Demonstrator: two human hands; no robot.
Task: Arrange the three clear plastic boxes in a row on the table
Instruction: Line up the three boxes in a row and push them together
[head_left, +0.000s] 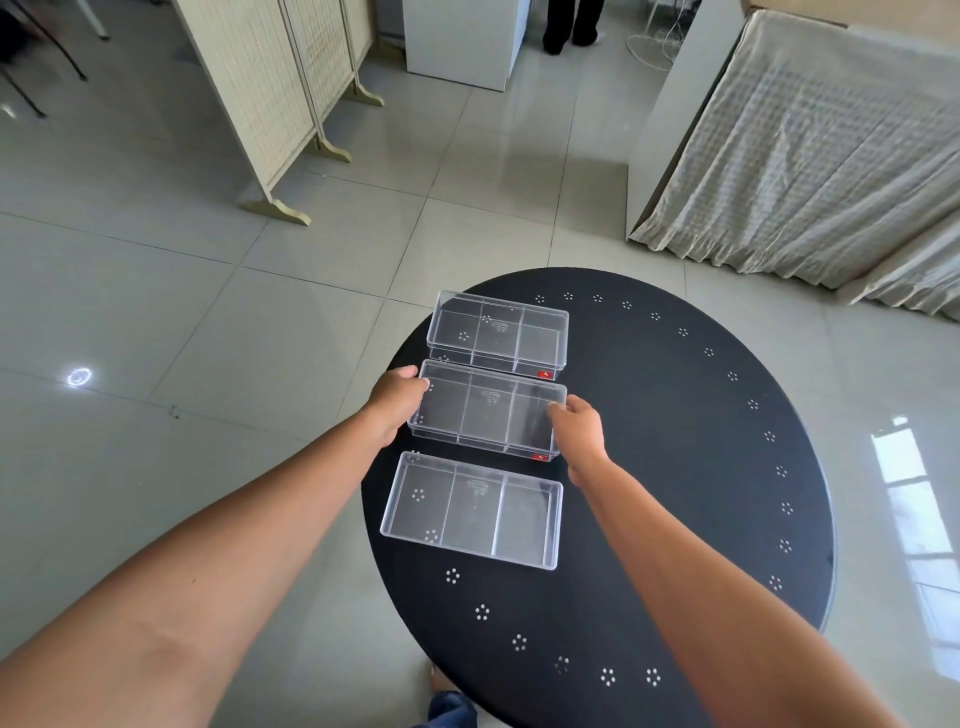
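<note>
Three clear plastic boxes with inner dividers lie one behind another on the left part of a round black table (675, 467). The far box (497, 332) has a lid and a red sticker at its corner. The middle box (488, 413) also has a lid; my left hand (397, 402) grips its left end and my right hand (576, 434) grips its right end. The near box (472, 509) is open-topped and lies free, close to the middle one.
The table's left edge runs just beside the boxes. On the tiled floor stand a folding screen (280, 93) at the back left, a white cabinet (462, 41) behind, and a cloth-covered unit (810, 156) at the right. A person's legs (571, 26) show far back.
</note>
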